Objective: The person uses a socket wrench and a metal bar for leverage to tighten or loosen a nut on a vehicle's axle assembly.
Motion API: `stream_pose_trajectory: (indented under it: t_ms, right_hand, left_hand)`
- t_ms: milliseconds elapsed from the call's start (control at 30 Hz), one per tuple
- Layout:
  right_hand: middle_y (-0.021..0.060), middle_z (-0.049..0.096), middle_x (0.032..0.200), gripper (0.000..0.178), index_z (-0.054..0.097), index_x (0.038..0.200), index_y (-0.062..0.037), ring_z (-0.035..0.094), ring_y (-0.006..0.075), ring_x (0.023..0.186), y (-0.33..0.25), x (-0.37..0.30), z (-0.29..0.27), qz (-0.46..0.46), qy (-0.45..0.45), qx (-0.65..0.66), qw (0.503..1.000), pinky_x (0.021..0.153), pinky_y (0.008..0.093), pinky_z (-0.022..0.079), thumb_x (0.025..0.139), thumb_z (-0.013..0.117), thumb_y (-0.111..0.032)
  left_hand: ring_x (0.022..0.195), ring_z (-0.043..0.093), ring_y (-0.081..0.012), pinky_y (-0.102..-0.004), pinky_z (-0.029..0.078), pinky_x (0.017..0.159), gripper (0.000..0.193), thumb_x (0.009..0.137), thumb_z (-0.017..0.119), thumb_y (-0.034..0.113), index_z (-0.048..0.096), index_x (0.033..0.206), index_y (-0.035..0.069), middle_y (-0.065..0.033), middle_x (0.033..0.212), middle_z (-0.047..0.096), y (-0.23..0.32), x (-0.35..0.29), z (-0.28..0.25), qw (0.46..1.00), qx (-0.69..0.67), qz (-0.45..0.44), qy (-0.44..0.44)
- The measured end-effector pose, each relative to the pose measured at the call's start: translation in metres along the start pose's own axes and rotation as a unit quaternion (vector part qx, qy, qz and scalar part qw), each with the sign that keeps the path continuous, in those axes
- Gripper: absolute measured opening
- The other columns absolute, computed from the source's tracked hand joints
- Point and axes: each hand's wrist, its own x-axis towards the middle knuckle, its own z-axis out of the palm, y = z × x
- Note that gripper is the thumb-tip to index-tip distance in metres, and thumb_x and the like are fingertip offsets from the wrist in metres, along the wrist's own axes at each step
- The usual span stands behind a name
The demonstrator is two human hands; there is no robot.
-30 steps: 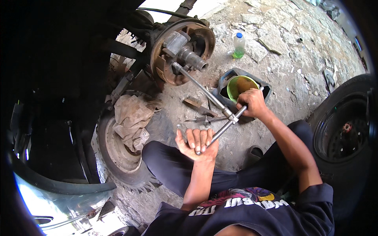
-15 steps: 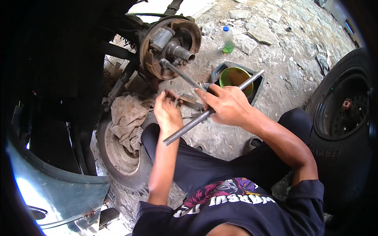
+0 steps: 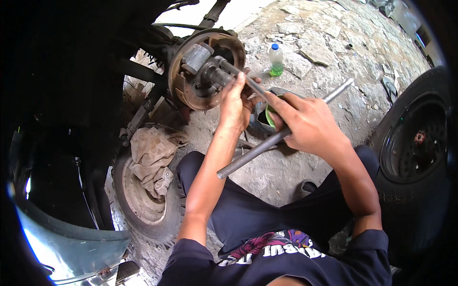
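Note:
My right hand (image 3: 310, 121) is closed on a T-bar socket wrench (image 3: 253, 159), where the cross bar meets the shaft. The bar runs slantwise from lower left to upper right under my palm. My left hand (image 3: 234, 107) is around the middle of the shaft, thumb on one side and fingers on the other, partly hidden. The socket end (image 3: 220, 60) of the wrench lies over the wheel hub, just above the round spindle (image 3: 217, 76). Whether it seats on a bolt cannot be seen. A rusty brake backing plate (image 3: 183, 93) surrounds the spindle, with a grey block-shaped part (image 3: 197, 58) fixed on it.
A bottle of green liquid (image 3: 276, 61) stands on the rough stone ground. Behind my hands sits a dark tray (image 3: 260, 126) with a green bowl (image 3: 270, 117). A wheel (image 3: 143, 205) draped with a brown rag (image 3: 151, 155) lies left; a black-rimmed tyre (image 3: 415, 128) is at right.
My left hand has moved up and right onto the wrench shaft. The wrench's socket end has shifted from below the spindle to above it, and my right hand has moved right.

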Motion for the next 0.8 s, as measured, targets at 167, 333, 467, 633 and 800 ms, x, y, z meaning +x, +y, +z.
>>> stream_pose_trajectory:
  t_ms: [167,333,467,633,800]
  right_hand:
    - [0.0096,0.057,0.084,0.061,0.057,0.128,-0.0046,0.062,0.0296,0.070,0.033,-0.002,0.024,-0.017,-0.007,-0.002,1.000,0.063,0.0397,0.051,0.069,0.072,-0.009]
    - [0.0084,0.055,0.081,0.059,0.058,0.123,0.0007,0.061,0.0264,0.069,0.051,-0.003,0.037,-0.058,-0.003,-0.002,0.998,0.065,0.0375,0.051,0.066,0.070,-0.009]
    - [0.0070,0.053,0.078,0.050,0.061,0.118,0.0036,0.061,0.0229,0.073,0.049,0.002,0.042,-0.103,0.032,-0.052,0.993,0.066,0.0355,0.052,0.071,0.065,-0.015]
    - [0.0067,0.055,0.079,0.043,0.062,0.112,0.0062,0.064,0.0213,0.073,0.041,0.014,0.032,-0.150,-0.043,-0.111,0.982,0.066,0.0337,0.053,0.076,0.058,-0.016]
    - [0.0060,0.056,0.082,0.035,0.065,0.112,-0.0040,0.063,0.0191,0.059,0.072,0.016,0.031,-0.172,-0.104,-0.087,0.976,0.050,0.0353,0.053,0.080,0.062,-0.018]
  left_hand:
    - [0.086,0.068,-0.0220,-0.0352,0.059,0.071,0.038,0.102,0.051,0.029,0.048,0.130,0.003,-0.0099,0.100,0.063,-0.029,0.027,-0.005,0.999,-0.038,-0.019,0.001]
    - [0.086,0.068,-0.0229,-0.0341,0.059,0.073,0.040,0.103,0.049,0.027,0.046,0.135,0.004,-0.0083,0.101,0.063,-0.035,0.033,-0.012,0.998,-0.054,-0.042,0.002]
    - [0.090,0.065,-0.0206,-0.0351,0.055,0.075,0.041,0.104,0.045,0.029,0.045,0.139,0.007,-0.0056,0.104,0.063,-0.043,0.043,-0.021,0.992,-0.117,-0.029,-0.034]
    - [0.091,0.063,-0.0189,-0.0343,0.054,0.073,0.046,0.104,0.043,0.033,0.041,0.142,0.007,-0.0043,0.104,0.063,-0.048,0.043,-0.026,0.984,-0.163,-0.019,-0.070]
    - [0.093,0.065,-0.0166,-0.0336,0.057,0.076,0.035,0.104,0.046,0.034,0.055,0.124,0.007,-0.0068,0.106,0.066,-0.034,0.022,-0.023,0.986,-0.070,-0.112,-0.098]
